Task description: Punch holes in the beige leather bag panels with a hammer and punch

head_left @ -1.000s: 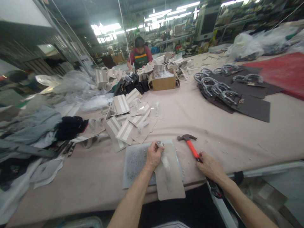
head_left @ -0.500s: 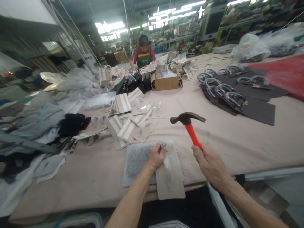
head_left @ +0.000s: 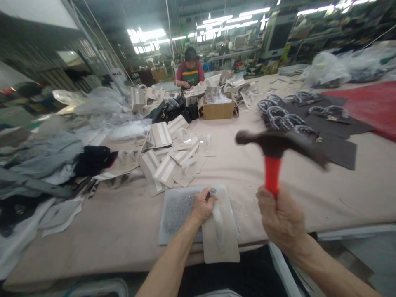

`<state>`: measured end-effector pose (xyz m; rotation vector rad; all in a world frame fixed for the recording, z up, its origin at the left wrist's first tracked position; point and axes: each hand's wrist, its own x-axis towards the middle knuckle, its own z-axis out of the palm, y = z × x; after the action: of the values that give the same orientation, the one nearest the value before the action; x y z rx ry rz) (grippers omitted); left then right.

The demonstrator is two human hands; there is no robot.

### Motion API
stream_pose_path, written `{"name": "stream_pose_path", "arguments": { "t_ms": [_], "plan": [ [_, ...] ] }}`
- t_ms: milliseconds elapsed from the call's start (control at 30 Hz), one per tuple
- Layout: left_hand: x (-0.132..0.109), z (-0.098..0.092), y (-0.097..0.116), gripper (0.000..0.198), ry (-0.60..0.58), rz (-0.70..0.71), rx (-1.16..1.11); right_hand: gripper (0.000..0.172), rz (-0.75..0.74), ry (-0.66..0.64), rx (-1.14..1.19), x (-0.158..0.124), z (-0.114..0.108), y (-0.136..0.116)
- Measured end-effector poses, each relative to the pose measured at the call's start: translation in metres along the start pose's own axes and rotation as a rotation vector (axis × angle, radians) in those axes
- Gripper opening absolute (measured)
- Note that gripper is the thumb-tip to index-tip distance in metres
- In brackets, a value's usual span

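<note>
My right hand (head_left: 283,216) is wrapped round the red handle of a claw hammer (head_left: 274,144), raised above the table and blurred by motion. My left hand (head_left: 203,205) pinches a short metal punch (head_left: 213,191) with a round top, standing upright at the upper end of a beige panel (head_left: 212,243). A plastic-wrapped handle (head_left: 218,227) runs along the panel. Beneath lies a grey slab (head_left: 176,214) with a worn, pitted surface. The panel's lower end overhangs the table's near edge. The punch's lower tip is hidden by my fingers.
Beige panels with white strips (head_left: 167,169) are piled beyond the slab. Dark panels with wrapped handles (head_left: 334,142) lie at right. A cardboard box (head_left: 218,110) and black pieces (head_left: 175,109) stand farther back. Across the table sits a co-worker (head_left: 190,72).
My right hand has lifted the hammer up and closer to the camera, slightly rightward. My left hand keeps the punch in the same place on the panel.
</note>
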<state>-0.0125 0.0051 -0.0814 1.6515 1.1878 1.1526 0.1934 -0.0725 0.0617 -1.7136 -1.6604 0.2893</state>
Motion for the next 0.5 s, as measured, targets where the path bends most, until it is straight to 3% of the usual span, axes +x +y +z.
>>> {"name": "stream_pose_path", "arguments": {
  "t_ms": [100,167,400,500],
  "plan": [
    [0.0,0.002,-0.004,0.016,0.004,-0.024,-0.013,0.026,-0.033,-0.425,-0.236,-0.015,0.023,0.019],
    [-0.001,0.003,-0.006,0.022,0.007,-0.026,-0.01,0.023,-0.006,-0.602,-0.353,-0.018,0.029,0.029],
    [-0.002,0.002,-0.008,0.004,0.008,-0.012,-0.015,0.03,0.2,-0.669,-0.399,-0.006,0.03,0.066],
    [-0.001,0.001,-0.007,0.005,0.015,-0.005,-0.022,0.028,0.187,-0.579,-0.523,-0.009,0.044,0.085]
  ]
}}
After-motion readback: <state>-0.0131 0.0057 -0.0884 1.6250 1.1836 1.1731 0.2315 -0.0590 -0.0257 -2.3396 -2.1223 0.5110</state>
